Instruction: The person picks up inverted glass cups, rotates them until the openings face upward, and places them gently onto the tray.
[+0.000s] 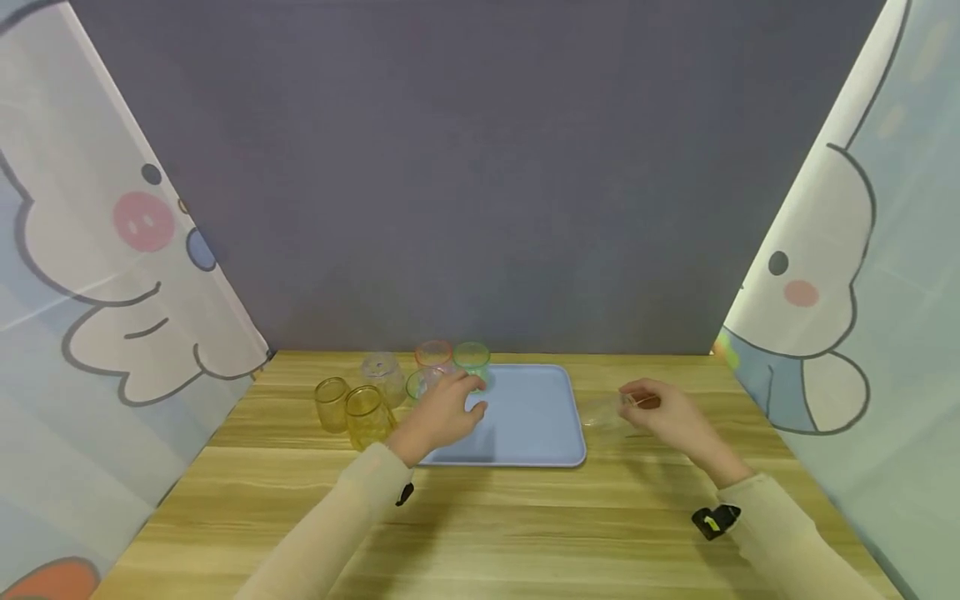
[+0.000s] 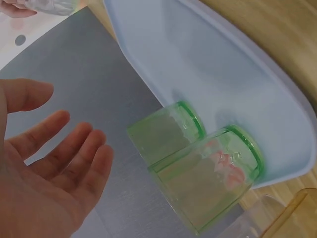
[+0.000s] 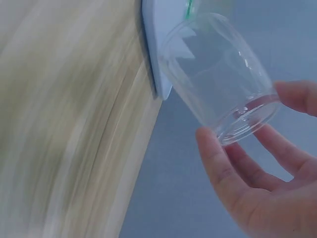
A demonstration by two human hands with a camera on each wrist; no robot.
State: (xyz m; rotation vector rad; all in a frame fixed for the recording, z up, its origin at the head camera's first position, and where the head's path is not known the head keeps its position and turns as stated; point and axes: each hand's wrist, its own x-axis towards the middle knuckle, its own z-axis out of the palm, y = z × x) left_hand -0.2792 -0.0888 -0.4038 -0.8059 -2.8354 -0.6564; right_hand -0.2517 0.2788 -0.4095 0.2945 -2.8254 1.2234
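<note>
My right hand [image 1: 670,419] grips a clear drinking glass [image 3: 223,79] by its base, fingertips and thumb around the bottom end. The glass lies tilted in the air, its mouth turned toward the tray. Over the left part of the blue tray [image 1: 528,417], my left hand [image 1: 447,410] hovers with loosely bent fingers and holds nothing. Two green-rimmed glasses [image 2: 210,173] stand on the tray near it, apart from the fingers. In the head view the left hand partly covers one green-rimmed glass [image 1: 417,383].
A pink-rimmed glass [image 1: 433,355] stands at the back beside another green-rimmed glass [image 1: 472,358]. Left of the tray are a clear glass [image 1: 383,375] and two amber glasses [image 1: 367,417]. A grey panel [image 1: 480,183] rises behind the wooden table [image 1: 525,533]; printed curtains [image 1: 900,250] flank both sides.
</note>
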